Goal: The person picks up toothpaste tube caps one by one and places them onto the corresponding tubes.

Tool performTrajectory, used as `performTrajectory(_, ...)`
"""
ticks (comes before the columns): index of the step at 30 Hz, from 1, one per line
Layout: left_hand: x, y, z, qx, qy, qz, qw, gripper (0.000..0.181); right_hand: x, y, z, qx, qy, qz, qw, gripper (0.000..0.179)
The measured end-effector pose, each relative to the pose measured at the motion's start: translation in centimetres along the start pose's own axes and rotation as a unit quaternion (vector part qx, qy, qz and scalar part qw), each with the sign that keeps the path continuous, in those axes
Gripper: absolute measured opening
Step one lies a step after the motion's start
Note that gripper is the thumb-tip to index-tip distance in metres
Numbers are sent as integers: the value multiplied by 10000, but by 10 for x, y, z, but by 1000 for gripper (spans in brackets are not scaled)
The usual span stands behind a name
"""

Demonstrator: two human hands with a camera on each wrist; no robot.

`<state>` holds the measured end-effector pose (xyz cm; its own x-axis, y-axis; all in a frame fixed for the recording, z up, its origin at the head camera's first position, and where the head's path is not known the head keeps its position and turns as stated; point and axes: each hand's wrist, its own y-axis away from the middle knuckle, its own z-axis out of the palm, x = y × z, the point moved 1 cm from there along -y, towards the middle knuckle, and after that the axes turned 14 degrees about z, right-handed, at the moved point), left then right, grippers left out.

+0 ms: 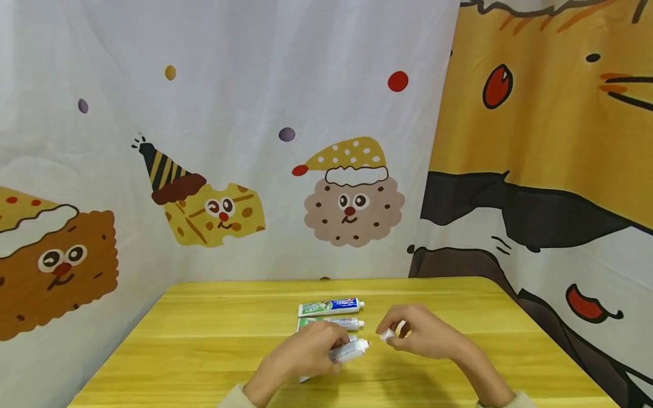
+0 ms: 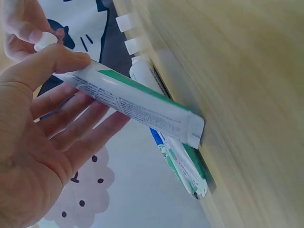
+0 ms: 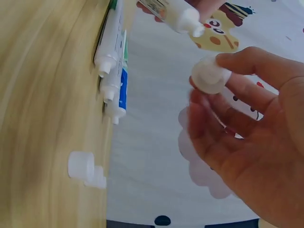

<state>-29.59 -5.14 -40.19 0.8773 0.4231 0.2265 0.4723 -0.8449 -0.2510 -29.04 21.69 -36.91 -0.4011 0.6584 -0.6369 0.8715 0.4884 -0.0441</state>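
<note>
Two-handed: grips one uncapped tube (image 2: 128, 99) in left hand (image 1: 312, 348), pinches one cap (image 3: 210, 76) in right hand (image 1: 425, 333), near the nozzle (image 1: 364, 344), above a table (image 1: 204, 340) bearing two more caps (image 3: 80, 165) and, partly hidden, seemingly three tubes (image 3: 110, 45).

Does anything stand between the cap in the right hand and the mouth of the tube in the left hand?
Nothing visible: the right wrist view shows only a gap between the cap and the tube's nozzle.
</note>
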Motion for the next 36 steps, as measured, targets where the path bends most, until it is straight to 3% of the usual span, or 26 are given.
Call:
performTrajectory(5, 1, 1, -1, 266, 333, -5, 9991, 25, 0, 2, 2, 214, -362, -144, 9990, 14)
performTrajectory(11, 3, 1, -1, 377, 301, 66, 9988, 26, -2, 0, 4, 270, -762, -374, 9960, 21)
performTrajectory(17, 5, 2, 0, 422, 244, 56, 9988, 26, -3, -2, 9, 176, -1050, -140, 9942, 15)
performTrajectory(21, 6, 1, 1, 454, 166, 89, 9988, 25, -1, -2, 10, 124, -1130, -81, 9935, 15)
performTrajectory(27, 7, 1, 1, 485, 191, 92, 9986, 24, 0, -2, 11, -14, -1272, -369, 9912, 17)
performTrajectory(36, 8, 1, 0, 496, 74, 161, 9986, 23, -2, -3, 16, 243, -995, -541, 9933, 21)
